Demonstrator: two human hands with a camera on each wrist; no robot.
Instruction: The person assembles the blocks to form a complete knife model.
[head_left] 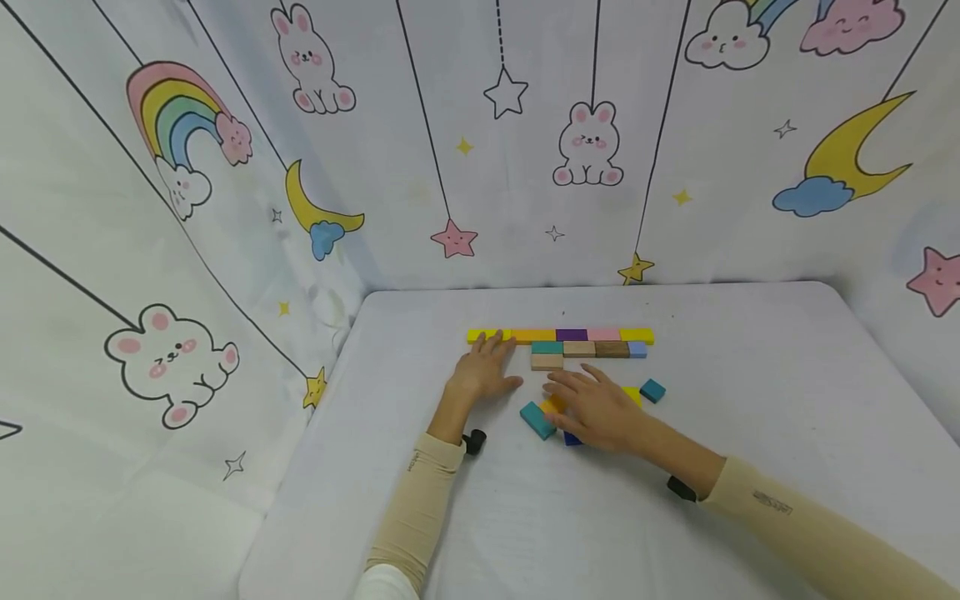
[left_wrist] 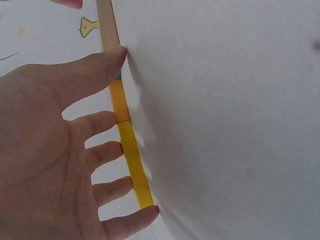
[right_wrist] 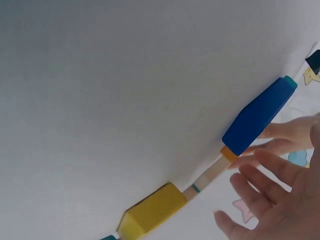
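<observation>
Left hand [head_left: 480,372], grip released, fingertips touching the yellow block [left_wrist: 135,165] at twelve o'clock; right hand [head_left: 600,412], grip also released, teal block [head_left: 537,421] at nine o'clock.

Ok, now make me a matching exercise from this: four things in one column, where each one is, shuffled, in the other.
1. Left hand
2. Right hand
3. Purple block
4. Light blue block

A. Over the loose blocks
B. Just right of the brown block
C. Touching the leftmost yellow block
D. Between an orange block and the pink block

Pairs: 1-C, 2-A, 3-D, 4-B
</observation>
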